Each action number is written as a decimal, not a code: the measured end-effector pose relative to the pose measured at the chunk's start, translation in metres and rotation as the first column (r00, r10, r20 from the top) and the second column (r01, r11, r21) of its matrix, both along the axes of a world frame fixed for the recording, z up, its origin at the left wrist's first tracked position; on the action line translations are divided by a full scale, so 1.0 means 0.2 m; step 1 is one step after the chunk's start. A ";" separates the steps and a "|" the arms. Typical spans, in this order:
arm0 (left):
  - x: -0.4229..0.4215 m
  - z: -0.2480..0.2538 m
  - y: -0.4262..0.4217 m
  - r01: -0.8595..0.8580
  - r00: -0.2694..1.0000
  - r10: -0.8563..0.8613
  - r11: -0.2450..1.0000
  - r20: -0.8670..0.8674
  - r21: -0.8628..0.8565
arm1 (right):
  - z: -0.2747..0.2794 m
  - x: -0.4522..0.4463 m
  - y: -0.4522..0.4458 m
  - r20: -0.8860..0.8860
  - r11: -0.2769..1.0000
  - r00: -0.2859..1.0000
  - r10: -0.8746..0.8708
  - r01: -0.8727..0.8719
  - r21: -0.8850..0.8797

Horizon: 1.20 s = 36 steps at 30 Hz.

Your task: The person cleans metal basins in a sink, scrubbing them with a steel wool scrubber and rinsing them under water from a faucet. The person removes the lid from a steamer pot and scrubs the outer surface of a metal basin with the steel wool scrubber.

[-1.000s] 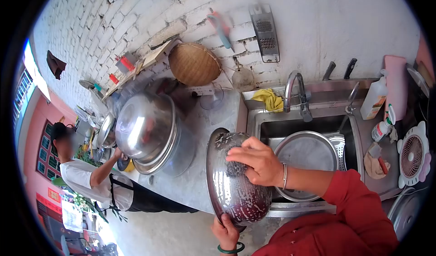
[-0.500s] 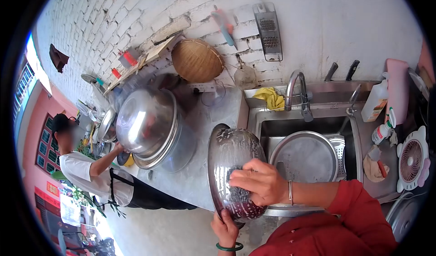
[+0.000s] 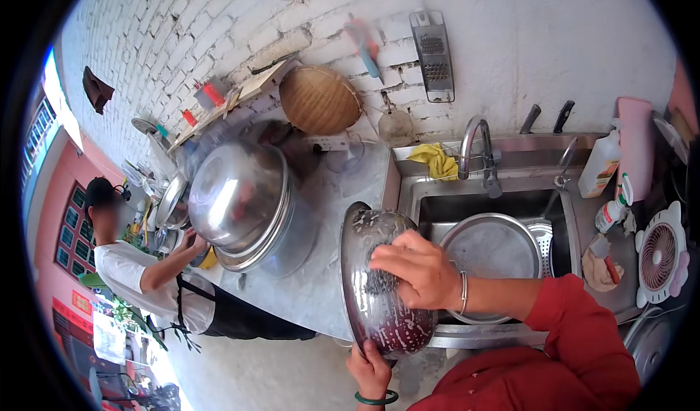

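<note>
A metal wok (image 3: 408,331) with soap suds streaked over its outside stands tipped on its side by the sink's left edge. Low on its rim, the fingers of my left hand (image 3: 370,373) are wrapped round it, a green bangle at the wrist. My right hand (image 3: 421,271) is closed on a dark, wiry scouring pad (image 3: 378,283), pressed to the wok's soapy outer side. The fingers partly cover the pad. Right of the wok, the steel sink (image 3: 572,225) holds a round metal pan (image 3: 490,243).
A curved faucet (image 3: 490,159) rises behind the sink, with a yellow cloth (image 3: 435,162) beside it. Large upturned metal basins (image 3: 237,196) stand on the counter at left. A co-worker in a white shirt (image 3: 131,276) stands beyond. Bottles (image 3: 601,167) and a fan (image 3: 660,251) are at right.
My right hand has moved slightly up along the wok's side with the scouring pad. The wok and my left hand have shifted a little right and down in view. The co-worker's arms have moved.
</note>
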<state>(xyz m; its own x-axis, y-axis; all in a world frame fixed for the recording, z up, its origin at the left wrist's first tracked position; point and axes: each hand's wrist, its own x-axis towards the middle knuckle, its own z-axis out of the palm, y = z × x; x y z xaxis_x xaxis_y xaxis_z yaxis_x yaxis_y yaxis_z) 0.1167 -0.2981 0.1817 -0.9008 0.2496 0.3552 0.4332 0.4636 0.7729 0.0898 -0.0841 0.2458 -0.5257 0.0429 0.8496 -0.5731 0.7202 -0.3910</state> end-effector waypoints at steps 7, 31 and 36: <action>0.00 0.03 0.02 0.000 1.000 0.000 1.000 0.020 0.028 | 0.04 -0.03 -0.06 0.047 0.998 0.999 0.003 -0.005 0.058; -0.03 -0.01 0.00 -0.029 0.997 0.031 0.999 -0.069 0.026 | -0.28 -0.05 0.08 0.097 0.858 0.993 -0.074 0.113 -0.502; -0.09 -0.09 -0.06 -0.031 0.998 0.038 0.990 -0.045 0.141 | -0.28 0.26 -0.11 -0.013 0.992 0.993 0.116 -0.116 -0.040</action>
